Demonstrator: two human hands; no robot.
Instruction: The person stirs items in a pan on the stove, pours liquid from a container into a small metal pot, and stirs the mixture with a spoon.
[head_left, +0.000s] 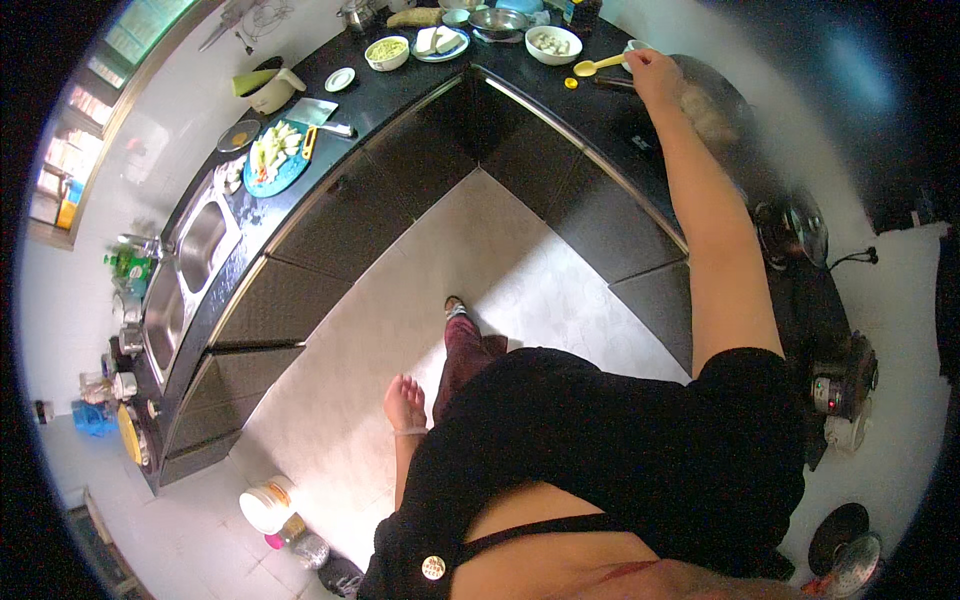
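Note:
My right hand (657, 79) is stretched over the far right part of the counter, its fingers closed on the handle of a yellow spoon (586, 69). Just below the spoon's bowl a small yellow cap (571, 83) lies on the dark countertop. Beside my right hand is a small white bowl (637, 48), partly covered by the fingers. Right of my forearm, a wok (709, 112) with food in it stands under haze. My left hand (406, 403) hangs low by my side above the floor, fingers loosely curled, with nothing seen in it.
A white bowl of pale pieces (553, 46), a plate of white blocks (442, 45) and a bowl of shreds (387, 52) stand along the back. At left are a cleaver (311, 112), a blue board with cut vegetables (274, 176) and a double sink (202, 247). A rice cooker (840, 390) stands right.

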